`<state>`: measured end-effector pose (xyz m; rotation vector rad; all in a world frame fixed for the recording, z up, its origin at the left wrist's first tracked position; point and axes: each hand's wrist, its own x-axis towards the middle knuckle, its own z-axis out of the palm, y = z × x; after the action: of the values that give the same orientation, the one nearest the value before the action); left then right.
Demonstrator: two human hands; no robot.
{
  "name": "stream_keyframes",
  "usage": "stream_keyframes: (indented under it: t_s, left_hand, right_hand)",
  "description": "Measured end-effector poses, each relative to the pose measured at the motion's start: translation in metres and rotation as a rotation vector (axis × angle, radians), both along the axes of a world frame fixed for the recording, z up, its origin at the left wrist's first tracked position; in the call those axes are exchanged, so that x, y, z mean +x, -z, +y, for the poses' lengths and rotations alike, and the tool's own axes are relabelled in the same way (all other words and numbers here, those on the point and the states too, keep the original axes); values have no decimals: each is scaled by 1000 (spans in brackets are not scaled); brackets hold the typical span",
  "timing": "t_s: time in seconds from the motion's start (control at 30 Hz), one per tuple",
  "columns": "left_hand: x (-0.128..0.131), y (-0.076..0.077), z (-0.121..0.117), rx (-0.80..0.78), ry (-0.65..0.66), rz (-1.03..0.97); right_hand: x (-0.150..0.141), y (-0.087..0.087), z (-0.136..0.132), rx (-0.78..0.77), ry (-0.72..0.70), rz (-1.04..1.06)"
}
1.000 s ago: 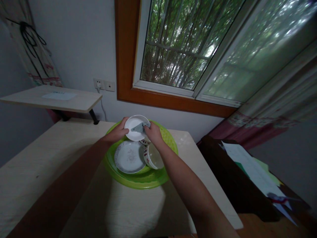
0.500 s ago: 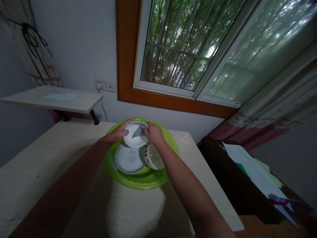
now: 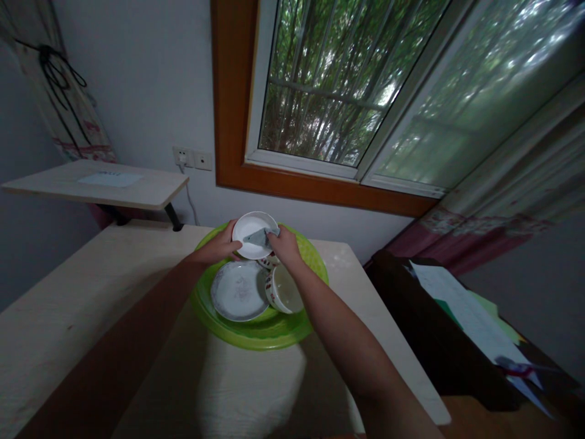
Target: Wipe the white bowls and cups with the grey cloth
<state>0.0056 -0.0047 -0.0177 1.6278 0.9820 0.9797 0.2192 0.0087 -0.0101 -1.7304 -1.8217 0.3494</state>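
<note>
The person's left hand (image 3: 222, 245) grips the left edge of a small white dish (image 3: 249, 250) above a green basin (image 3: 256, 341), where a larger plate (image 3: 238, 292) and tilted bowl (image 3: 286, 290) lie; the right hand (image 3: 285, 246) holds a gray cloth (image 3: 256, 236) against the dish's inside.

Small dish (image 3: 251, 222): was smooth, white and glossy, like glazed ceramic;
Grey cloth (image 3: 257, 237): looked like limp fabric, matt and creased;
Green basin (image 3: 260, 342): was plastic; its rim shone at 6 o'clock, its wall looked dimpled at 2;
Plate (image 3: 238, 294): at the basin's 9 o'clock; looked ceramic, smooth, softly shiny;
Bowl (image 3: 286, 289): at its 3 o'clock; looked ceramic and smooth;
Tabletop (image 3: 237, 390): showed pale wood grain, smooth, faintly sheened;
Window surround (image 3: 274, 182): looked like satin-finished brown wood;
Curtain (image 3: 498, 216): at the view's 3 o'clock; hung as matt cloth;
Sheets (image 3: 464, 314): at 4 o'clock; were matt paper.
</note>
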Motion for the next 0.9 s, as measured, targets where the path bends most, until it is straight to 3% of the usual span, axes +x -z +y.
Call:
stream_keyframes:
  t_s: [0.13, 0.37, 0.5, 0.67, 0.9]
  left_hand:
    - [2, -4, 0, -20, -86, -34]
    - [-3, -2, 0, 20, -47, 92]
    - [-5, -1, 2, 140, -37, 159]
    - [-6, -3, 5, 310, -63, 239]
    - [-5, -11, -1, 354, -104, 203]
  right_hand:
    - [-4, -1, -4, 14, -21, -92]
    - [-4, -15, -18, 42, -48, -335]
    - [-5, -20, -23, 79, -61, -409]
    - [-5, -17, -19, 88, -92, -330]
    - [-5, -4, -5, 40, 11, -63]
